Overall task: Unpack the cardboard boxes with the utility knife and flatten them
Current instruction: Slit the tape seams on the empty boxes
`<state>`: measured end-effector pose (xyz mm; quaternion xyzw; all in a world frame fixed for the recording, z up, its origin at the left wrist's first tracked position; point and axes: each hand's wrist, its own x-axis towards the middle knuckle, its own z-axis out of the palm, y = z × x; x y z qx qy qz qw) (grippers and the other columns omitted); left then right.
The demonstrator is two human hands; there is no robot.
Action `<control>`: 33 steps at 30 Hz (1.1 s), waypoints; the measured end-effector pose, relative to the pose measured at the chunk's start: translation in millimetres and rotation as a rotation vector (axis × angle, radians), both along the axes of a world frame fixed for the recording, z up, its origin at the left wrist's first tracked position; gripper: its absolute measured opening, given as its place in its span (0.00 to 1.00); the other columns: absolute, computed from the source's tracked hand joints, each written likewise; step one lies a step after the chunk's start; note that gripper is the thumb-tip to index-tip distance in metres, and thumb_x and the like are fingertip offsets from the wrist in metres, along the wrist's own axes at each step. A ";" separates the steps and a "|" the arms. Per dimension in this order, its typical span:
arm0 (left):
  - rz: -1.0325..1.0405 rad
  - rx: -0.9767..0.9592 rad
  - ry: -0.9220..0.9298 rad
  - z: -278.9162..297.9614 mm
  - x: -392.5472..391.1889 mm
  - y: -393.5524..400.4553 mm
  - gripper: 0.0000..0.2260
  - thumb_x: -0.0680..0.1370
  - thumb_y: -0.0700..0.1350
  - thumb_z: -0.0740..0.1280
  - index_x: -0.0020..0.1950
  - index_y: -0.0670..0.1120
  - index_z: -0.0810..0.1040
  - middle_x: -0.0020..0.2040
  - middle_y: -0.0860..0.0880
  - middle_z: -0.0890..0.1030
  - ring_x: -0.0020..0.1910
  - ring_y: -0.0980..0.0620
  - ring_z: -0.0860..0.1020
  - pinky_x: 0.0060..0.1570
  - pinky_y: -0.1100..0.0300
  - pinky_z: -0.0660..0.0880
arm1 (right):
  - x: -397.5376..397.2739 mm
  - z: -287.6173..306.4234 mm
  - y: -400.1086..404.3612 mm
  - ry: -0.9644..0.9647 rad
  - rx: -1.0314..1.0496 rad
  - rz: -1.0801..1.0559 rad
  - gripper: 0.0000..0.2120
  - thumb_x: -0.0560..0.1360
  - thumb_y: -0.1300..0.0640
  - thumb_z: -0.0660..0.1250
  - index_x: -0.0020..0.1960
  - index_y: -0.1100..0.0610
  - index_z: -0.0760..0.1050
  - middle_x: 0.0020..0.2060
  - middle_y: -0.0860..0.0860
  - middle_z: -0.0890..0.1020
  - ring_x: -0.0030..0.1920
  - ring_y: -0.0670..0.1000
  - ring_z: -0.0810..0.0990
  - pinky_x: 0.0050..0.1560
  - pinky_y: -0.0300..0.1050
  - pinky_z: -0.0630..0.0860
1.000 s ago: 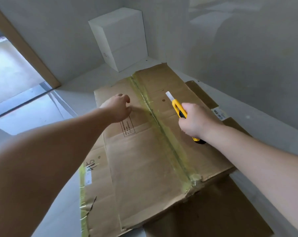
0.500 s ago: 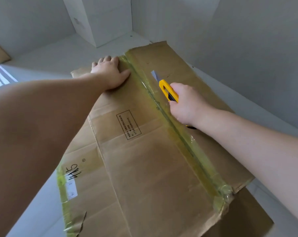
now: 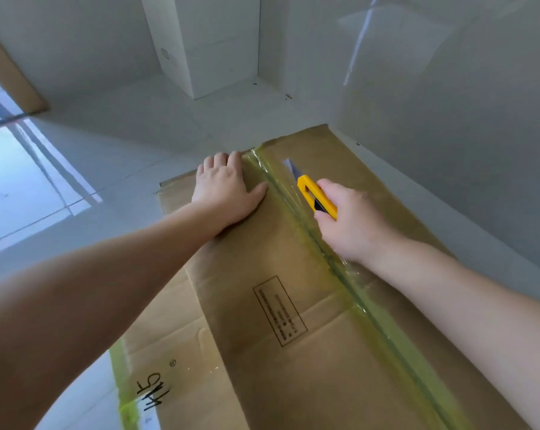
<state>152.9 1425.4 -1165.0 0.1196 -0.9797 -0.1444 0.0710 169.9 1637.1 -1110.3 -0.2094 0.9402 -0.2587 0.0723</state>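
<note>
Brown cardboard box (image 3: 293,352) lying flat on the pale tiled floor (image 3: 76,187), far end close to the corner of two white walls

Strip of yellowish clear tape (image 3: 340,268) running the length of the box along its centre seam, from the far edge down to the lower right of the view

Left hand (image 3: 226,190) palm-down on the cardboard just left of the tape at the far end; fingers straight and flat, fingertips reaching the far edge, thumb spread toward the tape

Right hand (image 3: 352,221) on the right side of the tape, fingers curled round the yellow utility knife (image 3: 315,197)

Blade extended, pointing away from the person toward the far edge of the box, just right of the tape; contact of the tip with the cardboard not discernible

Printed black rectangular label (image 3: 280,310) on the left panel of the box, nearer the person than the left hand

Handwritten black marking (image 3: 154,395) near the lower left edge, beside a second strip of yellowish tape (image 3: 124,386) along that edge

White box (image 3: 206,41) standing on the floor against the far wall, well apart from the cardboard

Bright rectangular reflection on the floor at left, below a brown board (image 3: 11,79) leaning at the upper left
</note>
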 end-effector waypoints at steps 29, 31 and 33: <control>0.120 0.569 -0.181 24.8 -7.7 0.9 0.12 0.79 0.51 0.63 0.37 0.49 0.76 0.35 0.51 0.75 0.42 0.46 0.77 0.42 0.57 0.73 | -2.4 17.5 -33.1 -0.108 0.345 0.009 0.17 0.77 0.62 0.58 0.66 0.59 0.70 0.54 0.59 0.78 0.43 0.58 0.79 0.42 0.50 0.78; 0.116 0.568 -0.182 24.6 -7.5 0.7 0.13 0.79 0.50 0.63 0.35 0.50 0.74 0.34 0.51 0.75 0.41 0.46 0.76 0.42 0.58 0.74 | -3.9 13.8 -41.0 -0.113 0.329 0.002 0.16 0.77 0.63 0.58 0.64 0.59 0.70 0.52 0.59 0.77 0.42 0.58 0.78 0.40 0.48 0.77; 0.105 0.564 -0.180 24.4 -7.5 1.5 0.15 0.79 0.49 0.63 0.33 0.49 0.72 0.33 0.50 0.74 0.38 0.47 0.74 0.39 0.60 0.72 | -8.3 9.7 -49.4 -0.101 0.315 0.002 0.09 0.76 0.64 0.58 0.55 0.58 0.70 0.44 0.57 0.76 0.38 0.57 0.76 0.31 0.45 0.71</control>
